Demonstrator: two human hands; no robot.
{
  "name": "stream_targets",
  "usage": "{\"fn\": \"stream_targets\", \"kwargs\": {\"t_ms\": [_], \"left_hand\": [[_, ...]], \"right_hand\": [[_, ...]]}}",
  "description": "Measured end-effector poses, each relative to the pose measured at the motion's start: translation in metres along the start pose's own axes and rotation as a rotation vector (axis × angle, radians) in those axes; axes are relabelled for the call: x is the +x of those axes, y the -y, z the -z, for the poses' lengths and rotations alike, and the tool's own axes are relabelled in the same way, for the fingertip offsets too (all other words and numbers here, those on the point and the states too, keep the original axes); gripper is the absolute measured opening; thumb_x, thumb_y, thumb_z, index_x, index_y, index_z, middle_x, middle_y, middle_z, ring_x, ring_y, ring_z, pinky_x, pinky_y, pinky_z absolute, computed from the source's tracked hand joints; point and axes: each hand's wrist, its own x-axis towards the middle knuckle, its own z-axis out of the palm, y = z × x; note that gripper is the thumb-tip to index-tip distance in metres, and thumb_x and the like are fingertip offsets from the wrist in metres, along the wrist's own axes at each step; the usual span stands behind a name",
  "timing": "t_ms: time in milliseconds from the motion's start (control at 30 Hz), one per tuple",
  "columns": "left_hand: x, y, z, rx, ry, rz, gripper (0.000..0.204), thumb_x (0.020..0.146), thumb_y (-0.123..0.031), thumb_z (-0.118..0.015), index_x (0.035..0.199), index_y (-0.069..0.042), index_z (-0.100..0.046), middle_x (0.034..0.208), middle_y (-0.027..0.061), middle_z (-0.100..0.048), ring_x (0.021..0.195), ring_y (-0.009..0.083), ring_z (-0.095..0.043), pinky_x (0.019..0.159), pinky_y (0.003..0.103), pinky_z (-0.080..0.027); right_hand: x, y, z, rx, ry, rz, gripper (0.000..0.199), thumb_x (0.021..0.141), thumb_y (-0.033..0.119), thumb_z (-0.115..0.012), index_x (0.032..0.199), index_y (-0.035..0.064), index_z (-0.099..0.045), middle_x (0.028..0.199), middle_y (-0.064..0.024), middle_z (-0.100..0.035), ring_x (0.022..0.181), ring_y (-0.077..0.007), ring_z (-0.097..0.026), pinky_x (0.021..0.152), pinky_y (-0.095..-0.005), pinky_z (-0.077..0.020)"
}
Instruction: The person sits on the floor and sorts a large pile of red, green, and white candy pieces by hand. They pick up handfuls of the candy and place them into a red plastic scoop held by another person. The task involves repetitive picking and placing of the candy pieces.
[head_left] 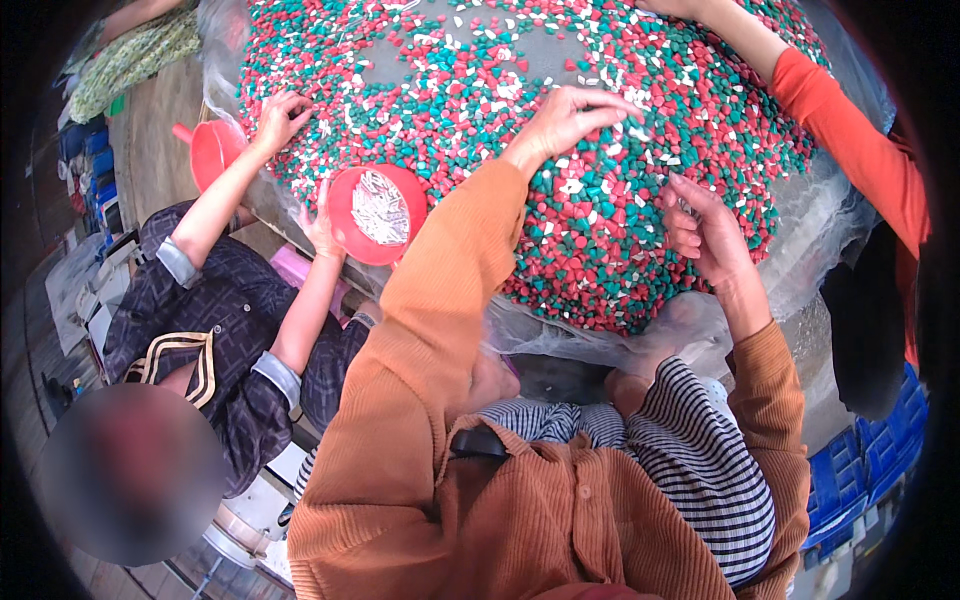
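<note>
A wide heap of small red, green and white pieces (pixel 590 250) lies on plastic sheeting in front of me. My left hand (pixel 572 120) reaches over its middle, fingers stretched to the right and fingertips beside a cluster of white pieces (pixel 638 100). I cannot tell whether a fingertip touches one. Closer to me on the right, my right hand (pixel 708 228) hovers above the heap with its fingers curled in. Whatever lies inside those fingers, if anything, is hidden. Both arms wear brown corduroy sleeves.
On the left, a co-worker's hand holds a red bowl (pixel 365 215) of white pieces; the other touches the heap. A second red vessel (pixel 215 150) is beside that arm. Another person's red sleeve (pixel 845 135) reaches in from the right. Clear plastic sheeting (pixel 800 255) edges the heap.
</note>
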Motion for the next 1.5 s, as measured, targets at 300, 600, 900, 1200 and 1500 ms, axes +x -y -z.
{"fn": "stream_targets", "kwargs": {"t_ms": [300, 600, 900, 1200, 1500], "left_hand": [[-0.092, -0.037, -0.028, 0.461, 0.196, -0.356, 0.024, 0.079, -0.013, -0.069, 0.102, -0.017, -0.076, 0.129, 0.0043, -0.063, 0.13, 0.0305, -0.049, 0.109, 0.048, -0.037], [-0.029, 0.001, 0.133, 0.928, -0.728, -0.364, 0.03, 0.08, -0.024, -0.073, 0.109, -0.015, -0.072, 0.125, 0.0093, -0.061, 0.121, 0.0313, -0.049, 0.101, 0.046, -0.039], [-0.027, 0.03, 0.054, 0.866, -0.679, -0.298, 0.024, 0.075, -0.031, -0.078, 0.1, -0.029, -0.077, 0.132, 0.003, -0.056, 0.127, 0.0331, -0.037, 0.109, 0.048, -0.031], [-0.007, -0.002, 0.0, 1.188, -0.424, -0.401, 0.014, 0.075, -0.016, -0.072, 0.088, -0.018, -0.076, 0.134, 0.0082, -0.051, 0.127, 0.0368, -0.039, 0.104, 0.055, -0.027], [-0.041, -0.072, -0.136, 0.261, -0.353, -0.453, 0.018, 0.087, -0.013, -0.064, 0.074, 0.001, -0.064, 0.089, 0.0086, -0.063, 0.083, 0.013, -0.059, 0.074, 0.028, -0.047]], "right_hand": [[-0.002, 0.006, 0.017, 0.017, -0.059, 0.035, 0.025, 0.099, 0.032, -0.055, 0.085, 0.0112, -0.056, 0.059, 0.0096, -0.031, 0.045, -0.0007, -0.025, 0.039, -0.0189, -0.017], [-0.001, 0.004, 0.015, -0.015, -0.063, 0.036, 0.025, 0.099, 0.032, -0.054, 0.085, 0.0116, -0.055, 0.059, 0.0096, -0.03, 0.045, -0.0011, -0.024, 0.039, -0.0194, -0.0163], [0.0, 0.0, 0.018, -0.025, -0.091, 0.059, 0.024, 0.1, 0.032, -0.054, 0.086, 0.0115, -0.056, 0.059, 0.0101, -0.03, 0.045, -0.001, -0.023, 0.039, -0.0195, -0.0157], [0.003, 0.005, 0.009, -0.044, -0.055, 0.066, 0.023, 0.099, 0.03, -0.056, 0.086, 0.0108, -0.057, 0.059, 0.0105, -0.031, 0.045, -0.0004, -0.024, 0.039, -0.0191, -0.0153], [0.002, -0.005, 0.015, -0.024, -0.223, 0.063, 0.022, 0.098, 0.03, -0.056, 0.085, 0.0121, -0.057, 0.058, 0.0102, -0.03, 0.044, -0.0012, -0.023, 0.039, -0.02, -0.014]]}}
